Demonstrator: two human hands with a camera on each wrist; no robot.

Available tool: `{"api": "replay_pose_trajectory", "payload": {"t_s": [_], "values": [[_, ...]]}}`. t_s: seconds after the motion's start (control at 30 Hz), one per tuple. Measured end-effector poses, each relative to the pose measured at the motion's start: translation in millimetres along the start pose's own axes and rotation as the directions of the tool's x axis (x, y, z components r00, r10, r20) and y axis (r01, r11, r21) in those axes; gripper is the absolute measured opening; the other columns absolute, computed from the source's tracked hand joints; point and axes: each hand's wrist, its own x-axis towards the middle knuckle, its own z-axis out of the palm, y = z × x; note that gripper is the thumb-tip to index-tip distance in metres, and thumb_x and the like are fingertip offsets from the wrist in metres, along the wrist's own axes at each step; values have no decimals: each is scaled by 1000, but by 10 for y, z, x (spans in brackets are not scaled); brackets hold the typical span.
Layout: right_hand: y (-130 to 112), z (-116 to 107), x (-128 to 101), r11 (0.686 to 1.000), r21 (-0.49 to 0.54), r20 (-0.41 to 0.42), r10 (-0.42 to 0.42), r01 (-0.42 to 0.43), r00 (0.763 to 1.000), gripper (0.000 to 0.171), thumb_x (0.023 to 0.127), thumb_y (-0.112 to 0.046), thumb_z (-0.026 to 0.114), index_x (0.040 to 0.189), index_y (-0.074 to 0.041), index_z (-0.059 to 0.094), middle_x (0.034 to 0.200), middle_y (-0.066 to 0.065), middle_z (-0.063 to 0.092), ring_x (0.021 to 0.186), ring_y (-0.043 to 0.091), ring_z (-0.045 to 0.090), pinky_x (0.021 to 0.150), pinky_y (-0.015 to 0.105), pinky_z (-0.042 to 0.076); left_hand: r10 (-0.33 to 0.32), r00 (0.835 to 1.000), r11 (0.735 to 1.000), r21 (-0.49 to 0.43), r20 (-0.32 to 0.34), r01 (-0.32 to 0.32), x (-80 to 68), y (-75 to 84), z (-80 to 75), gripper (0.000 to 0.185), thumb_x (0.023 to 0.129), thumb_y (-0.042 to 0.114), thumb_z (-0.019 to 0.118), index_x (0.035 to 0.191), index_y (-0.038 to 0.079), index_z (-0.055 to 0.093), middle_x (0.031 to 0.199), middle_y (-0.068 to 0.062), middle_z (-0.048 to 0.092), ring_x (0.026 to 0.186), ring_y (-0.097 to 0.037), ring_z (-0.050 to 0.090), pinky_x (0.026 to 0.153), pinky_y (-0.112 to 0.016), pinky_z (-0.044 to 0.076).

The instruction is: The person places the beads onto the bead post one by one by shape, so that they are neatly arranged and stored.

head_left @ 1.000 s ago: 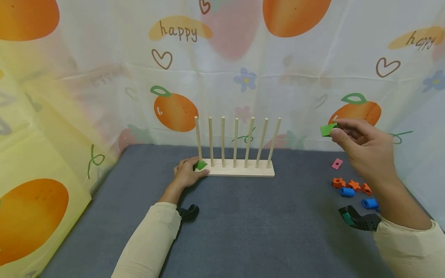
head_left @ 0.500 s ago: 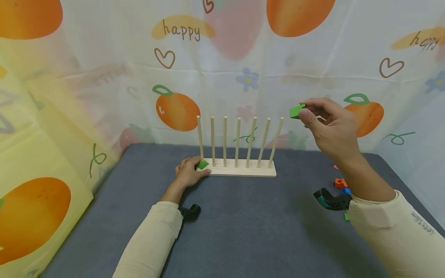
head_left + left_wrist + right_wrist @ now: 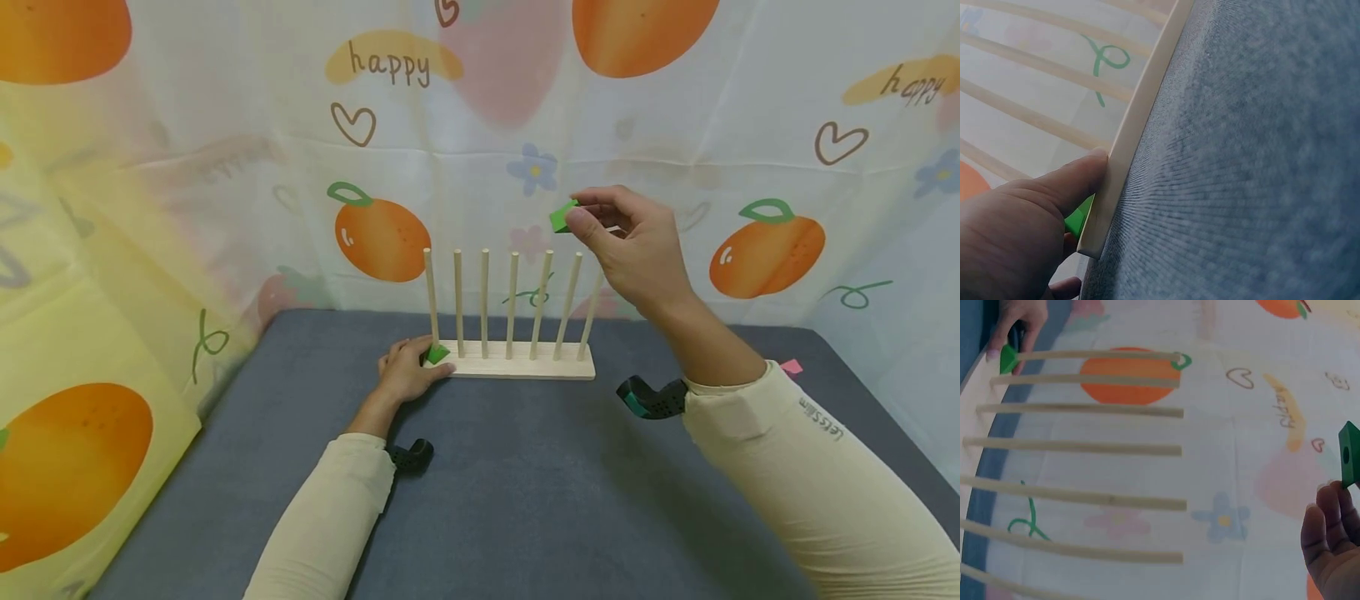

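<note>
A wooden peg rack (image 3: 517,369) stands at the back of the table, its several upright pegs in a row. My left hand (image 3: 405,372) grips the left end of its base, thumb at the front edge (image 3: 1109,200). At the foot of the leftmost peg sits a green triangular block (image 3: 437,356), partly behind that hand. Raised above the right part of the rack, my right hand (image 3: 641,254) pinches another green block (image 3: 562,217) between thumb and fingers. A round hole shows in this held block (image 3: 1346,455) in the right wrist view.
A pink block (image 3: 791,367) lies at the table's right side, partly behind the right sleeve (image 3: 810,450). A printed cloth (image 3: 465,100) hangs close behind the rack. Black wrist mounts (image 3: 652,398) stick out from both sleeves.
My right hand has carried the green block left and upward, from over the loose blocks to above the rack. The sleeve now hides most loose blocks. My left hand stays on the base.
</note>
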Motion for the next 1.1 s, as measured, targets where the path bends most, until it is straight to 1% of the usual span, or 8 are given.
{"api": "replay_pose_trajectory", "payload": {"t_s": [0.23, 0.43, 0.5, 0.67, 0.77, 0.93, 1.03, 1.1], "values": [[8, 260, 145, 999, 38, 30, -7, 6, 1000, 27, 93, -14, 66, 116, 1, 68, 99, 9, 66, 90, 17, 61, 79, 28, 48, 6, 1000, 1000, -6, -8, -6, 12, -14, 5, 49, 88, 39, 71, 129, 15, 60, 143, -9, 47, 136, -36, 24, 102, -55, 12], [-11, 513, 233, 996, 80, 54, 34, -39, 998, 30, 94, -16, 66, 120, 0, 67, 101, 10, 66, 89, 20, 62, 77, 28, 48, 7, 1000, 1000, 7, -8, -7, 11, -24, 12, 50, 88, 39, 71, 130, 15, 60, 144, -8, 46, 136, -37, 24, 103, -55, 12], [-11, 604, 258, 994, 93, 60, 45, -51, 997, 30, 93, -17, 66, 119, 0, 67, 99, 10, 67, 88, 21, 63, 75, 28, 48, 9, 1000, 1000, 8, -8, -9, 6, -20, 11, 50, 88, 39, 71, 130, 15, 60, 144, -9, 46, 136, -37, 24, 103, -55, 12], [2, 833, 315, 993, 105, 87, 40, -49, 995, 25, 94, -18, 66, 111, 0, 68, 94, 8, 66, 85, 21, 62, 72, 29, 47, 8, 1000, 1000, 6, -9, -8, 1, -16, 10, 51, 88, 40, 71, 130, 15, 59, 143, -8, 47, 135, -37, 24, 102, -56, 13], [12, 962, 344, 990, 114, 113, 64, -77, 992, 25, 95, -20, 65, 110, -1, 67, 94, 6, 66, 86, 21, 61, 71, 28, 45, 11, 1000, 1000, 9, -7, -11, -7, -8, 6, 50, 88, 39, 71, 130, 15, 60, 143, -9, 46, 135, -38, 25, 102, -56, 13], [47, 1146, 392, 988, 106, 144, 99, -115, 985, 24, 95, -27, 63, 109, -7, 66, 93, 5, 65, 85, 20, 60, 69, 29, 44, 5, 1000, 1000, 4, -9, -4, -11, 5, 4, 50, 88, 39, 72, 130, 15, 60, 145, -7, 45, 135, -38, 24, 102, -56, 13], [90, 1236, 417, 989, 70, 164, 121, -134, 979, 26, 96, -31, 61, 111, -10, 65, 92, 4, 65, 83, 17, 59, 70, 30, 45, 1, 1000, 1000, 4, -15, -1, -9, 8, 8, 49, 87, 39, 72, 129, 15, 61, 145, -7, 45, 135, -38, 24, 102, -56, 13], [129, 1292, 426, 988, 37, 174, 139, -148, 975, 27, 96, -34, 60, 112, -13, 64, 93, 2, 65, 85, 16, 59, 73, 30, 46, 0, 1000, 1000, 9, -16, 1, -4, 3, 14, 48, 87, 39, 72, 128, 15, 61, 145, -7, 45, 135, -38, 24, 102, -56, 13]]}}
